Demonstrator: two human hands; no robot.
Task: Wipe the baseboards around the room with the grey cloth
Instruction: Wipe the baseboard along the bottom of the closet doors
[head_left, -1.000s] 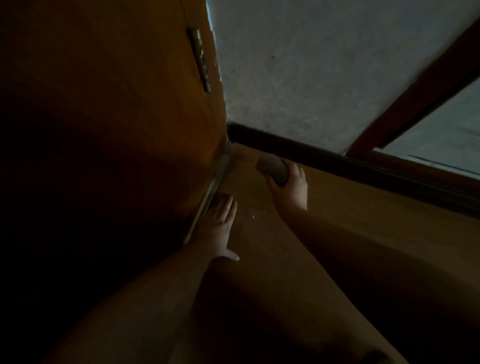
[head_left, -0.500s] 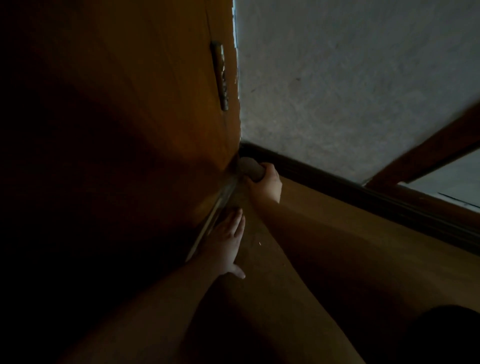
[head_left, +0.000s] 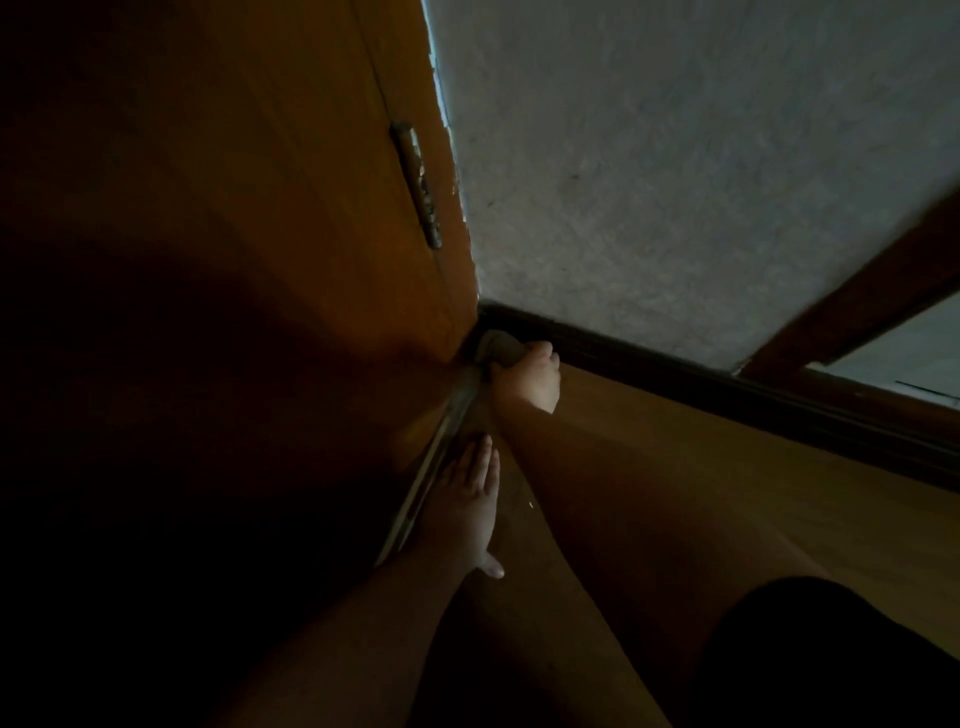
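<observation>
Left hand: the left hand (head_left: 465, 512) is laid flat on the wooden floor (head_left: 675, 493), fingers straight and together, holding nothing; it lies just beside the metal threshold strip (head_left: 441, 457) at the foot of the door (head_left: 260, 208).
Right hand: the right hand (head_left: 527, 382) is reached further in, its fingers curled round the grey cloth (head_left: 496, 347), which is held bunched.
Cloth position: the cloth is pushed into the corner where the door meets the dark baseboard (head_left: 727, 387); it appears to touch the baseboard's near end, though shadow hides the contact itself.
Handling: the cloth is judged soft, light and easily crushed; a wadded grip around its middle, as seen, should give a firm pad, while loose edges could snag on the strip or at the door's foot.
Baseboard: a dark strip is seen running right along the foot of the textured grey wall (head_left: 675, 182), towards a brown frame (head_left: 857, 306).
Progress: the stretch rightward looks not yet wiped.
Door hardware: a hinge (head_left: 423, 187) is visible above.
</observation>
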